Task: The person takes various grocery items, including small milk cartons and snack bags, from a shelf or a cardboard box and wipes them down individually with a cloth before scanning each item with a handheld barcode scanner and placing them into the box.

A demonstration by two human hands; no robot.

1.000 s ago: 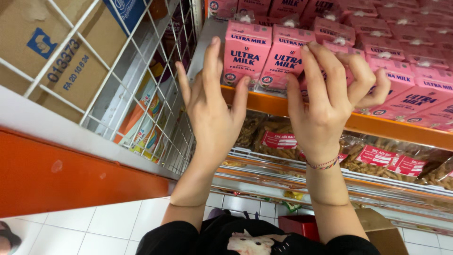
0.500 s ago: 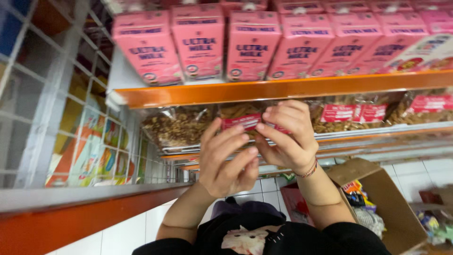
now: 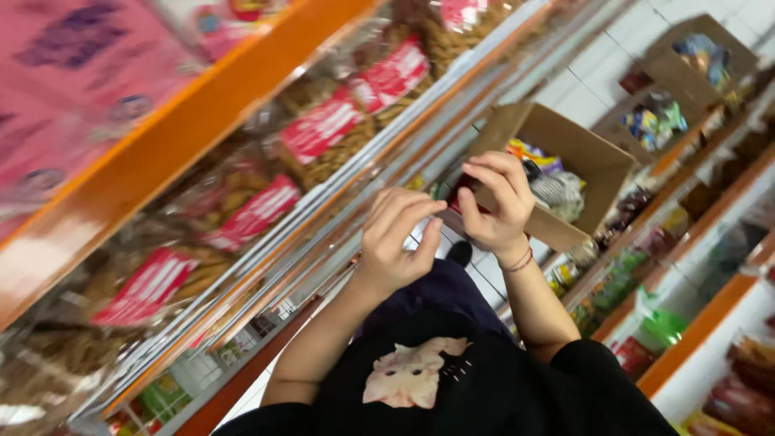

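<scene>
My left hand [image 3: 395, 242] and my right hand [image 3: 494, 202] are raised close together in front of my chest. Neither holds anything, and the fingers of both are loosely bent. The left fingertips nearly touch the right palm. A thin bracelet [image 3: 521, 260] circles my right wrist. Behind the hands, on the left, runs a store shelf with clear bags of brown snacks with red labels [image 3: 323, 129]. Pink milk cartons [image 3: 73, 73] stand blurred on the orange-edged shelf [image 3: 186, 121] above them.
An open cardboard box [image 3: 597, 165] with mixed packets sits on the white tiled floor behind my right hand, with a dark red box [image 3: 462, 192] beside it. Another open box [image 3: 686, 73] stands farther off. A second shelf unit with snack bags [image 3: 710, 323] runs on the right.
My hands have come down from the pink cartons on the upper shelf to chest height. The view has tilted and swung down toward the floor and the cardboard boxes.
</scene>
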